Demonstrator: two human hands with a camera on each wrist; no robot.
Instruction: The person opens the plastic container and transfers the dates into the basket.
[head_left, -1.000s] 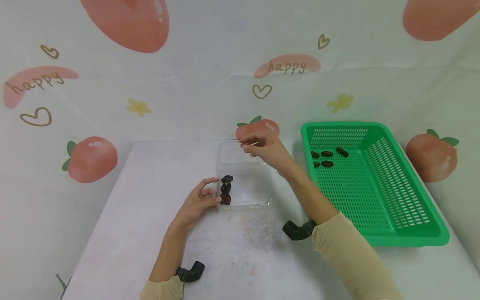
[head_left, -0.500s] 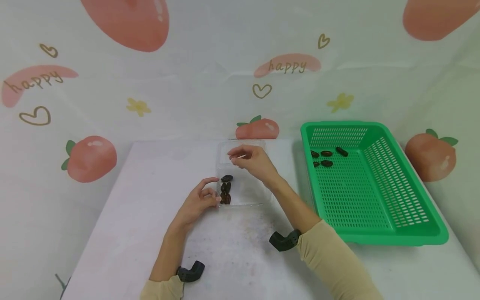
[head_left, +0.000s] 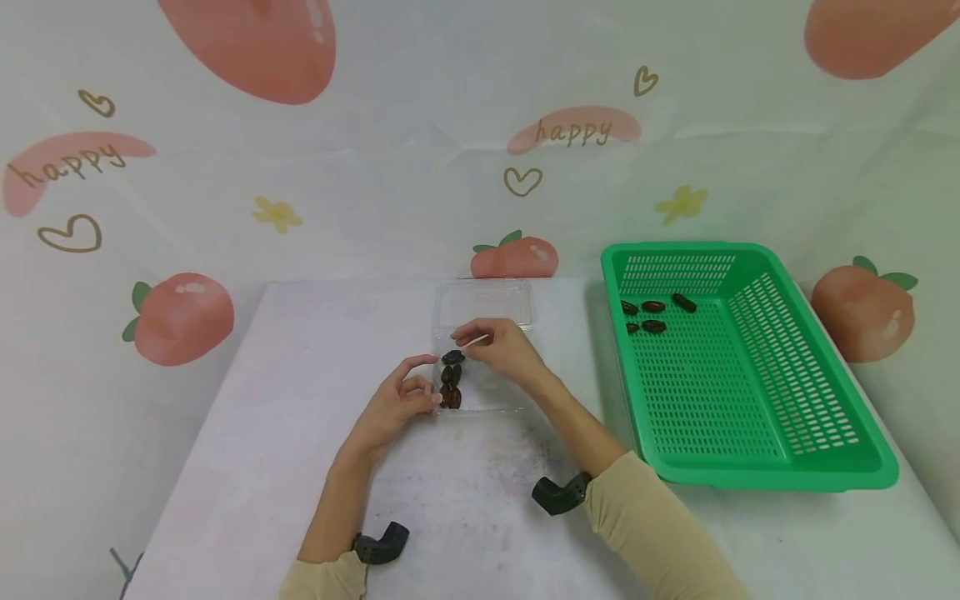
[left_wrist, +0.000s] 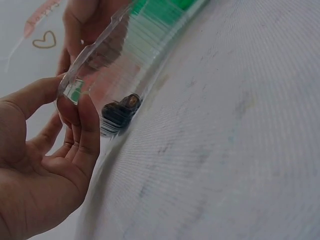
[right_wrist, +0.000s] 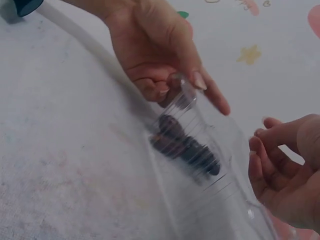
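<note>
A clear plastic box (head_left: 491,392) with its lid (head_left: 487,302) folded back stands on the table. Several dark brown dates (head_left: 452,375) lie along its left side; through the ribbed wall I see dates (right_wrist: 185,145) in the right wrist view too. My left hand (head_left: 393,406) grips the box's left edge, and in the left wrist view that hand (left_wrist: 55,145) pinches the rim. My right hand (head_left: 502,352) hovers over the box, just right of the top date. In the right wrist view that hand's (right_wrist: 290,170) fingertips are drawn together; whether anything is between them is not visible.
A green slotted basket (head_left: 750,392) stands to the right of the box, with several dates (head_left: 654,326) at its far left corner. A printed cloth (head_left: 390,183) hangs behind the white table (head_left: 300,375).
My right hand has come left and toward me, from above the lid to over the box near the top date. The left hand stays at the box edge.
</note>
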